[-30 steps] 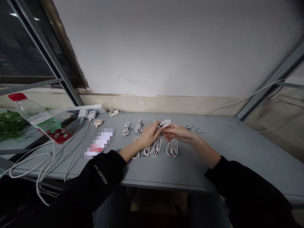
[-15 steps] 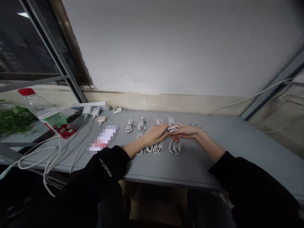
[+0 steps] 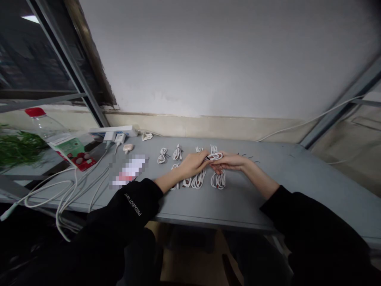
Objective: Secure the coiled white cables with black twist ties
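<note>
Both my hands meet over the middle of the grey table [image 3: 244,202]. A small coiled white cable [image 3: 216,156] is pinched between them, with a black twist tie at its left end. My left hand [image 3: 194,163] is closed on that end, and my right hand [image 3: 228,162] is closed on the coil's right side. Several bundled white cables lie in two rows under and behind the hands, such as a tied bundle [image 3: 162,155] at the far left and another bundle [image 3: 218,180] below my right hand.
Loose black twist ties [image 3: 248,157] lie right of the hands. A white power strip [image 3: 114,131] with plugged chargers, a small pink case [image 3: 128,147], long white cords [image 3: 68,186], a red-capped bottle [image 3: 53,133] and green leaves [image 3: 16,147] fill the left side.
The hands with the coil have come down closer to the table. The coil has turned from upright to lying flatter between the fingers. The camera has shifted slightly.
</note>
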Tool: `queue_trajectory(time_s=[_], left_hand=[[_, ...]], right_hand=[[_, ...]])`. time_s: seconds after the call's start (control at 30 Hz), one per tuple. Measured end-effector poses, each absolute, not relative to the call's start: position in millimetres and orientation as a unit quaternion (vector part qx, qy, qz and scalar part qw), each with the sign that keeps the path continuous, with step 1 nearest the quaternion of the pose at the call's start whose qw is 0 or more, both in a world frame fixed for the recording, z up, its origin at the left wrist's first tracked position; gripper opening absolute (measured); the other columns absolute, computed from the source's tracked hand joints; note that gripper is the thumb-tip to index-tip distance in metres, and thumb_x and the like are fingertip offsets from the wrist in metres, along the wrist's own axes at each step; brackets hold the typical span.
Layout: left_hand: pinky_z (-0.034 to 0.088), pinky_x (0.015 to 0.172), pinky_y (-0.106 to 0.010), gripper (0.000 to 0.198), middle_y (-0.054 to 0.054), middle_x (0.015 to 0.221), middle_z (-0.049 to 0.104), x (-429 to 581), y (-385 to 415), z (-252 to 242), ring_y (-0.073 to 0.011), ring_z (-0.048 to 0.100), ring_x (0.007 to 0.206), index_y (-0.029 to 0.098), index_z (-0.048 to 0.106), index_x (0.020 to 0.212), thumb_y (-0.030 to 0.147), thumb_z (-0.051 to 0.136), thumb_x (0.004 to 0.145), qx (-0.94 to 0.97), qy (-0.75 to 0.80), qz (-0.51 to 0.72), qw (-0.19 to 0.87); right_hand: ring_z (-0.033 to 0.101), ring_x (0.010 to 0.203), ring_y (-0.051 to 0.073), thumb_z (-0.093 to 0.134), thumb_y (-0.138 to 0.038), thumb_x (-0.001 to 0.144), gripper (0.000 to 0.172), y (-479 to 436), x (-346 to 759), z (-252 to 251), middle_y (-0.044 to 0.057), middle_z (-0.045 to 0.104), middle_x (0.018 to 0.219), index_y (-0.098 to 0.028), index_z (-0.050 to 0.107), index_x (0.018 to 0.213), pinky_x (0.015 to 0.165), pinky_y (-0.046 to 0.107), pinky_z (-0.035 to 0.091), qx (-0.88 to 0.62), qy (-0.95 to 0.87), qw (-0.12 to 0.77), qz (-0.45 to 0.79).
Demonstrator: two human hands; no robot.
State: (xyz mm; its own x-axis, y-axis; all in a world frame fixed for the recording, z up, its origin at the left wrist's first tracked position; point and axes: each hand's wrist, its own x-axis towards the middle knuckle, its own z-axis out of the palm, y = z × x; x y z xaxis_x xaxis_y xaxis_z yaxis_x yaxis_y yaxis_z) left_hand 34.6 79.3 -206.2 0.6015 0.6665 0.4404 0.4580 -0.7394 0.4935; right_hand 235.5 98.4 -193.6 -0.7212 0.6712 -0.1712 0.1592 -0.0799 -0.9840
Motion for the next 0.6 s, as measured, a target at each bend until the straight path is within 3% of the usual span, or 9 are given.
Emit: queue_trajectory(time_s=[0.43, 0.6], left_hand=[[0.043, 0.078, -0.032, 0.016, -0.006, 0.083, 0.06, 35.7, 79.3, -204.0, -0.0216, 0.059, 0.083, 0.021, 0.049, 0.09, 0.036, 0.045, 0.093, 0.881, 0.323, 0.309, 0.157], [0.043, 0.077, -0.031, 0.017, -0.007, 0.085, 0.061, 35.3, 79.4, -204.1, -0.0215, 0.059, 0.083, 0.021, 0.049, 0.092, 0.036, 0.043, 0.094, 0.887, 0.304, 0.316, 0.146]], right_hand=[[0.059, 0.052, 0.01, 0.076, -0.031, 0.071, 0.022, 97.4, 234.1, -192.0, -0.001, 0.063, 0.063, -0.014, 0.061, 0.075, 0.051, 0.024, 0.049, -0.322, -0.632, 0.199, 0.677], [0.055, 0.047, 0.009, 0.074, -0.027, 0.071, 0.019, 94.1, 232.4, -188.1, -0.002, 0.061, 0.06, -0.014, 0.062, 0.077, 0.043, 0.02, 0.043, -0.319, -0.601, 0.19, 0.708]])
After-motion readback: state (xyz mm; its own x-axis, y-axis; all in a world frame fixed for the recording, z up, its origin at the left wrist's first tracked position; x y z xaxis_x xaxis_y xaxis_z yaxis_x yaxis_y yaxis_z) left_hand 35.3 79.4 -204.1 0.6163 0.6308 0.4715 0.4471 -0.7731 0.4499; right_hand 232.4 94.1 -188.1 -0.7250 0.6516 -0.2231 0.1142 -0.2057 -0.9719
